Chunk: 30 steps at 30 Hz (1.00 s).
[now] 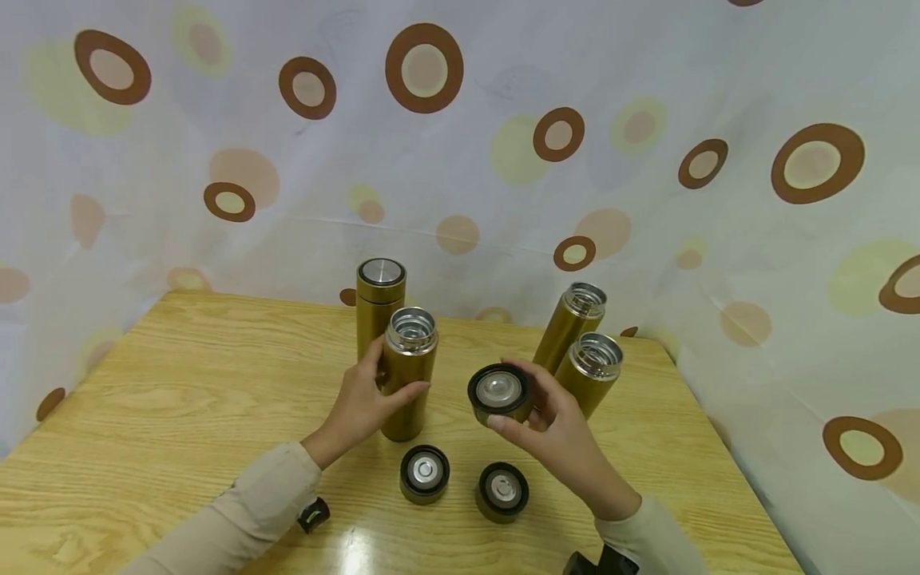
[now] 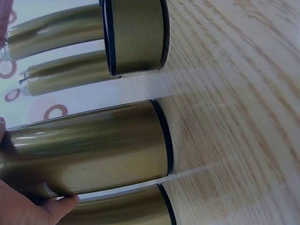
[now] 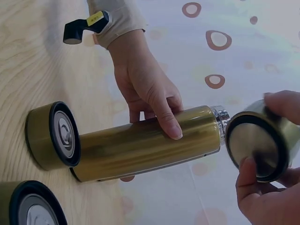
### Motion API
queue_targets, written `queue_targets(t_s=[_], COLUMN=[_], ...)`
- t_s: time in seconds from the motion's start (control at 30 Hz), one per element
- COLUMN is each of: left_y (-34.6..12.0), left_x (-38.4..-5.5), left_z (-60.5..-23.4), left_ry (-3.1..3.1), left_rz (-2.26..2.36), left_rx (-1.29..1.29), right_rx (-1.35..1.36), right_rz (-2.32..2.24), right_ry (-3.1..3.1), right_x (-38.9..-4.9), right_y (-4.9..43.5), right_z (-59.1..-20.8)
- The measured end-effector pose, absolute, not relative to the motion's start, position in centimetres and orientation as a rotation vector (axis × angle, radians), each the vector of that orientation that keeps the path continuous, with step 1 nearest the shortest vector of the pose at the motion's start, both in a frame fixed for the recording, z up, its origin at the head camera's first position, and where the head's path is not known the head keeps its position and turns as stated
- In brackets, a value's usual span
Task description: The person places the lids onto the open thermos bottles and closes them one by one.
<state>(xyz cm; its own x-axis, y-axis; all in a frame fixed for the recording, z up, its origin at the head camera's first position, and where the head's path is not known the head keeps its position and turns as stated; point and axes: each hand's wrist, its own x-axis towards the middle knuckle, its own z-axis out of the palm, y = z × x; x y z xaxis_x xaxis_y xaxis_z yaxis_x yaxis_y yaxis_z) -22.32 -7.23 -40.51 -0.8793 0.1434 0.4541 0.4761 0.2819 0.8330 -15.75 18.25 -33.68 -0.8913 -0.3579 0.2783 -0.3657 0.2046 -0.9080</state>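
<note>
In the head view my left hand [image 1: 370,399] grips an uncapped gold thermos flask [image 1: 410,375] round its body; the flask stands upright with its steel mouth bare. My right hand [image 1: 549,427] holds a gold flask lid [image 1: 501,391] between thumb and fingers, raised over the table with its inner side turned up. In the right wrist view the top disc of this lid [image 3: 253,147] faces the camera, near the mouth of the gripped flask [image 3: 154,143]. Two more lids, one left [image 1: 424,473] and one right [image 1: 501,491], lie inner side up before the flask.
Behind the gripped flask stands a capped gold flask [image 1: 381,299]. To the right, two uncapped flasks, a rear one [image 1: 571,323] and a front one [image 1: 589,371], stand beside my right hand. The wooden table [image 1: 216,367] ends at a patterned curtain [image 1: 460,160].
</note>
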Motion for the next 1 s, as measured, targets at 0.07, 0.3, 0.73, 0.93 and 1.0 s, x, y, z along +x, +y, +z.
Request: queue_targets(t_s=[0.07, 0.3, 0.73, 0.93, 1.0], left_y=[-7.2, -7.2, -7.2, -7.2, -7.2], left_x=[-22.3, -22.3, -22.2, -22.1, -22.1], left_z=[-40.5, -40.5, -40.5, -40.4, -40.4], left_ry=[-2.266, -2.267, -2.267, -2.273, -2.268], left_rz=[-1.632, -1.641, -1.659, -1.660, -1.655], left_rx=[-0.569, -0.568, -0.569, -0.566, -0.568], right_rx=[0.720, 0.716, 0.539, 0.691, 0.729], right_rz=[1.899, 2.056, 1.981, 1.796, 1.714], right_ry=[-2.397, -2.291, -2.354, -2.338, -2.360], right_x=[-16.0, -17.1, -19.2, -20.3, -20.6], right_y=[18.1, 17.3, 16.0, 15.2, 14.7], right_z=[-33.4, -32.6, -31.4, -30.3, -29.7])
